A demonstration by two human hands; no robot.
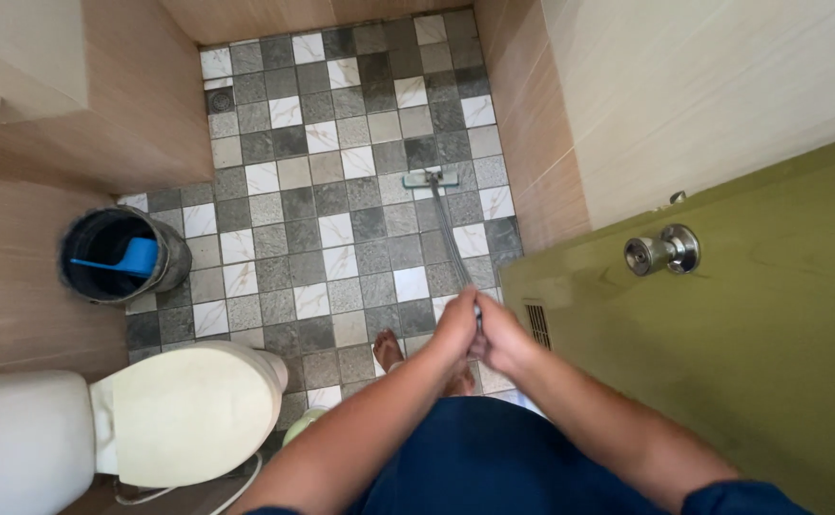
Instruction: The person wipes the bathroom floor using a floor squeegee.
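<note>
A long thin grey handle [448, 229] runs from my hands down to a small flat brush head [430, 178] that rests on the checkered grey and white floor tiles [322, 191]. My left hand [455, 326] and my right hand [500, 336] are both closed around the top of the handle, side by side, touching each other. My bare foot [388, 349] shows on the tiles just below my hands.
A closed cream toilet [184, 412] stands at lower left. A dark bucket [122, 256] holding a blue scoop [122, 259] sits by the left wall. An olive green door [722, 362] with a metal knob [663, 251] is on the right. Tiled walls close in the floor.
</note>
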